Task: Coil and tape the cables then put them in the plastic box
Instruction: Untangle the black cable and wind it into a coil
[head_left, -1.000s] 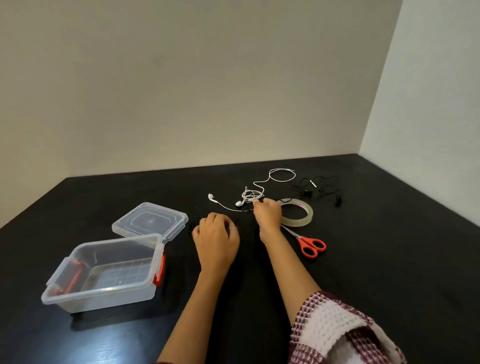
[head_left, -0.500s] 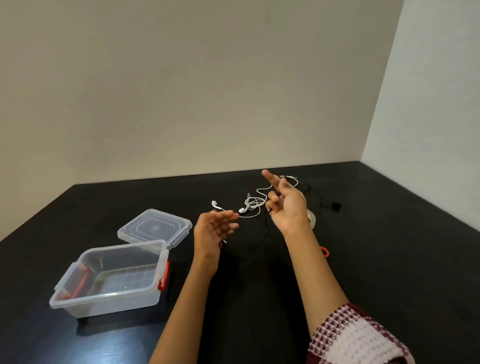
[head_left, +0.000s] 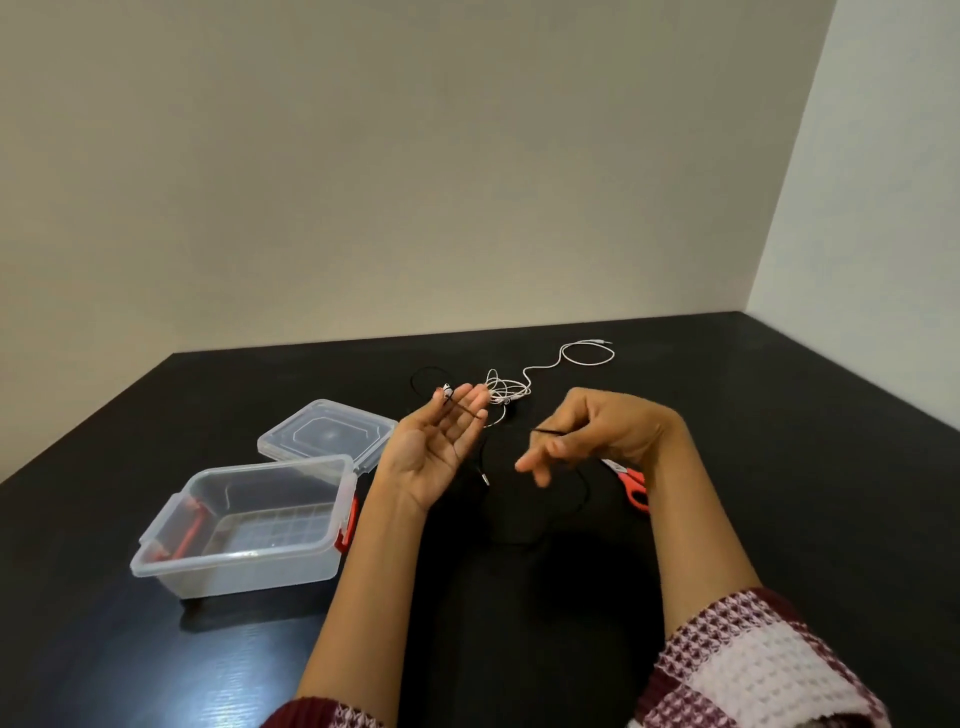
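Pinches a thin black cable (head_left: 464, 409) between thumb and forefinger of the right hand (head_left: 602, 441), with the other fingers fanned loose and pointing down to the left and the wrist raised off the surface. Holds the left hand (head_left: 431, 452) palm up just beside it, fingers straight and close together, with the same cable draped across the fingertips rather than gripped. Lets the slack fall from the right hand in a wide loop onto a glossy black table (head_left: 805, 493), with a small metal plug (head_left: 485, 479) showing at the cable's end just right of the left palm; hard to tell whether hanging or resting.

Partly covers, with the right wrist, a pair of orange-handled scissors (head_left: 635, 488) lying flat on the table, leaving only the handles and a sliver of blade visible. Leaves a tangled white earphone cable (head_left: 506, 389) in a loose heap just beyond the left fingertips, its tail curling away toward the far right of the table, and a further thin black loop on the surface beyond the left hand.

Keeps a clear plastic box (head_left: 244, 561), rectangular with red side latches and a ribbed floor, open and holding no cable, to the left of the left forearm. Rests a clear plastic lid (head_left: 327, 431) flat behind it, touching its far rim.

Shows a maroon-and-white waffle-knit sleeve (head_left: 753, 665) pushed up on the right forearm, and plain matte beige walls (head_left: 415, 182) meeting in a corner behind the table.
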